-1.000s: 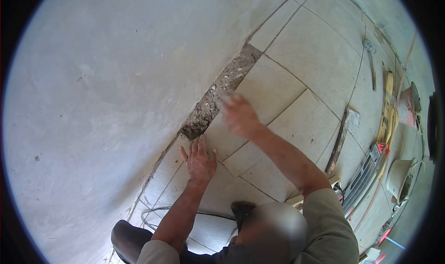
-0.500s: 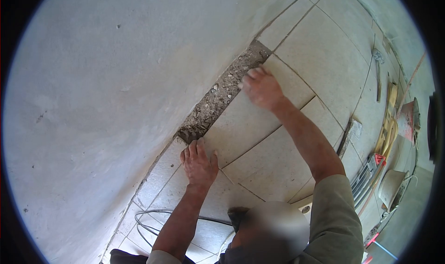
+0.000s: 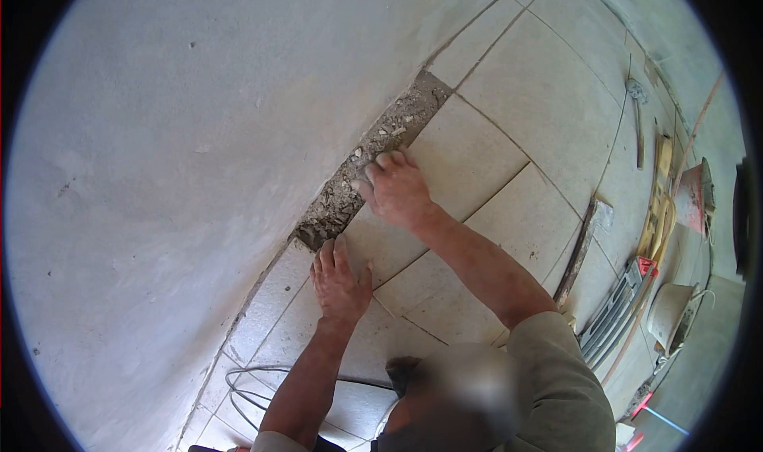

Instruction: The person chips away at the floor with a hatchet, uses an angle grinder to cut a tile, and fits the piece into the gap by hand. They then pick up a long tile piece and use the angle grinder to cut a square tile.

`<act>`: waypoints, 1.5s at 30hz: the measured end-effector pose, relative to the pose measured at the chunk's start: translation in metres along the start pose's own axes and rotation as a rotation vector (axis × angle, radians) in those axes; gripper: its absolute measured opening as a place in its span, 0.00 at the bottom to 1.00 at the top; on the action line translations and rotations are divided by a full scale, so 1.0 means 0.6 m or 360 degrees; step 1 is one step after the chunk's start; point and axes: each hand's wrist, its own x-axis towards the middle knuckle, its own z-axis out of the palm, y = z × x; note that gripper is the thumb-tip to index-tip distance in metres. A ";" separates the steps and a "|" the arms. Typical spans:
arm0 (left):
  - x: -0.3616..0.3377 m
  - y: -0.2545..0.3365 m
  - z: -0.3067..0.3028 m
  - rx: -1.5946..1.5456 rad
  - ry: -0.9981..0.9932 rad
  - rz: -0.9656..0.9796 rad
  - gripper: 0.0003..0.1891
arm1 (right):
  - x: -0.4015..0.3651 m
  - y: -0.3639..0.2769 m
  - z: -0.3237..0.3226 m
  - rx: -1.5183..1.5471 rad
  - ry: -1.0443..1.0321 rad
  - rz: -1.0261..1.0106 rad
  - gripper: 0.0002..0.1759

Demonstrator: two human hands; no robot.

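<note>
A narrow gap of rough, crumbly mortar (image 3: 338, 194) runs along the foot of the pale wall, beside large beige floor tiles (image 3: 469, 146). My right hand (image 3: 396, 188) is at the middle of the gap, its curled fingertips over the edge between tile and mortar; whether a bit of rubble is in them is too small to tell. My left hand (image 3: 341, 281) rests on the tiles at the gap's lower end, fingers apart and fingertips near its edge, holding nothing.
A dark cable (image 3: 258, 368) loops on the floor at lower left. To the right lie a mallet (image 3: 638, 122), a long bar (image 3: 578, 253), a tile cutter (image 3: 620, 313), yellow strips (image 3: 660, 206) and two buckets (image 3: 691, 198). The wall (image 3: 175, 158) fills the left.
My right hand has moved down and left along the gap, from near its upper end to its middle. My left hand has stayed at the lower end. The view has shifted slightly.
</note>
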 end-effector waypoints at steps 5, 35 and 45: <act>0.007 -0.009 0.002 -0.0101 -0.0047 0.0060 0.36 | 0.045 0.077 -0.003 -0.0121 0.0616 0.0353 0.30; -0.074 0.003 -0.033 -0.0363 -0.0094 0.0190 0.22 | -0.040 -0.078 0.063 0.0231 0.0168 -0.0213 0.25; -0.126 -0.027 -0.049 -0.0781 -0.0140 -0.0135 0.18 | -0.077 -0.148 0.082 0.0217 0.0033 -0.0612 0.30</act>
